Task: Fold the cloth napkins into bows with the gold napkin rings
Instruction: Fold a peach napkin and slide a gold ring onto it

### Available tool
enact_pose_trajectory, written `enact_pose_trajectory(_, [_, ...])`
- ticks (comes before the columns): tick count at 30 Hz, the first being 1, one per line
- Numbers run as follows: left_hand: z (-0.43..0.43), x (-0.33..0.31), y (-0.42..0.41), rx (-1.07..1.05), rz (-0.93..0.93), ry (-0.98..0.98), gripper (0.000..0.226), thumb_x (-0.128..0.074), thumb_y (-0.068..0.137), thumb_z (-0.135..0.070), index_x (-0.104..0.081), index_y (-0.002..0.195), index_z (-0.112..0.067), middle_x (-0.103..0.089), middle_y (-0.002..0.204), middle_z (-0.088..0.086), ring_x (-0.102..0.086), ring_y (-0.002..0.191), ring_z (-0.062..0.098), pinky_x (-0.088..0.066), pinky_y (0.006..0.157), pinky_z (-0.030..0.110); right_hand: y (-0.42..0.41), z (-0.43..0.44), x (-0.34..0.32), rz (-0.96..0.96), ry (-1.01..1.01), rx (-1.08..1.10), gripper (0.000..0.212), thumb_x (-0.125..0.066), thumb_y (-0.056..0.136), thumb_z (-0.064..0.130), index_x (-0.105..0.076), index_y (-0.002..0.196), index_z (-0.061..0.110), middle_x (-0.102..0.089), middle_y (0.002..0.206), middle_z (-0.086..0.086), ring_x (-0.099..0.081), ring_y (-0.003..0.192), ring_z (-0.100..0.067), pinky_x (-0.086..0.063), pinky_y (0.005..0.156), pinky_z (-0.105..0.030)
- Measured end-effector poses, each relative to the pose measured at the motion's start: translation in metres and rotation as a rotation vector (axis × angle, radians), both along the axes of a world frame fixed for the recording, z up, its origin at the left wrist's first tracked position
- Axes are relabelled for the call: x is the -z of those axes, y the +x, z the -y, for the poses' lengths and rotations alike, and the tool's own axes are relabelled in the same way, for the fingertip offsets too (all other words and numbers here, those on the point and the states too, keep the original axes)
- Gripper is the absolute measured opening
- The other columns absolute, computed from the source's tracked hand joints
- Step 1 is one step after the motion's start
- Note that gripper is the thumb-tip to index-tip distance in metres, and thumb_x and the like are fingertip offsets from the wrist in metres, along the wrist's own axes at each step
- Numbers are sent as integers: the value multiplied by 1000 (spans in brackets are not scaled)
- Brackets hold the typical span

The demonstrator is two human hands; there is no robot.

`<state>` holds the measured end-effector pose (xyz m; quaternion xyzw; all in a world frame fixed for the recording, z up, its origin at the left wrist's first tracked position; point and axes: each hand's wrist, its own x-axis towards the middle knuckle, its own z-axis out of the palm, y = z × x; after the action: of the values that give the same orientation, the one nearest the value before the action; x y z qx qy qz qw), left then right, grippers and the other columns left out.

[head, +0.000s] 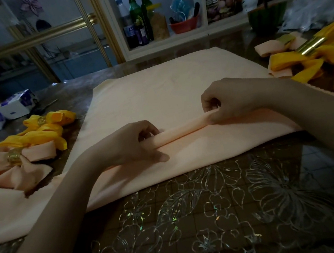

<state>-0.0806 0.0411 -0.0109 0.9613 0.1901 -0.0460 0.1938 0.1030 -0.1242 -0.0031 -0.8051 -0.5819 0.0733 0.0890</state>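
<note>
A large peach cloth napkin [164, 89] lies spread over the table, with a raised pleat [183, 131] running across its near part. My left hand [135, 144] pinches the left end of that pleat, thumb on the near side. At the right end, my right hand [227, 100] pinches the same pleat with its fingers curled. Finished bows lie on the left: yellow ones [45, 129] and a peach one [20, 161] with a gold napkin ring [14, 156]. More yellow and peach bows [308, 58] with a gold ring [311, 45] sit at the right.
The table [234, 212] has a dark covering with a silver floral pattern. Tissue packs [4, 112] lie at the far left. A dark green bowl [266, 19] stands at the back right. Behind the table a shelf holds bottles [139, 15] and a red bowl [184, 25].
</note>
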Motion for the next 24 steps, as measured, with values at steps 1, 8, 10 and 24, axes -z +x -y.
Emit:
enact_pose_trajectory(1, [1, -1, -1, 7, -19, -5, 52, -74, 66, -50, -43, 108, -40, -44, 96, -24, -45, 89, -3, -35, 72, 9, -1, 0, 0, -8, 7, 6, 12, -66, 85, 26, -54, 87, 27, -48, 84, 12, -46, 76, -8, -37, 63, -19])
enact_pose_trajectory(8, [4, 0, -2, 21, 65, -56, 42, -68, 71, -50, -46, 106, -41, -51, 97, -20, -51, 92, 0, -40, 75, 11, -8, -2, 2, -91, 38, 3, 25, -64, 81, 7, -51, 74, 26, -51, 83, 5, -47, 75, -10, -37, 63, -21])
enact_pose_trajectory(10, [3, 3, 0, 20, 189, -64, 22, -63, 80, -43, -53, 99, -37, -57, 96, -14, -55, 92, 4, -44, 76, 14, -10, -4, 2, -88, 19, 1, 25, -62, 80, 4, -51, 72, 25, -52, 83, 5, -47, 75, -9, -37, 62, -21])
enact_pose_trajectory(24, [10, 7, 5, 77, 264, -14, 15, -61, 82, -39, -67, 86, -26, -61, 93, -11, -55, 83, 2, -42, 67, 8, -8, -2, 3, -134, 20, 1, 13, -60, 88, 37, -56, 90, 25, -49, 82, 12, -47, 73, -5, -33, 61, -20])
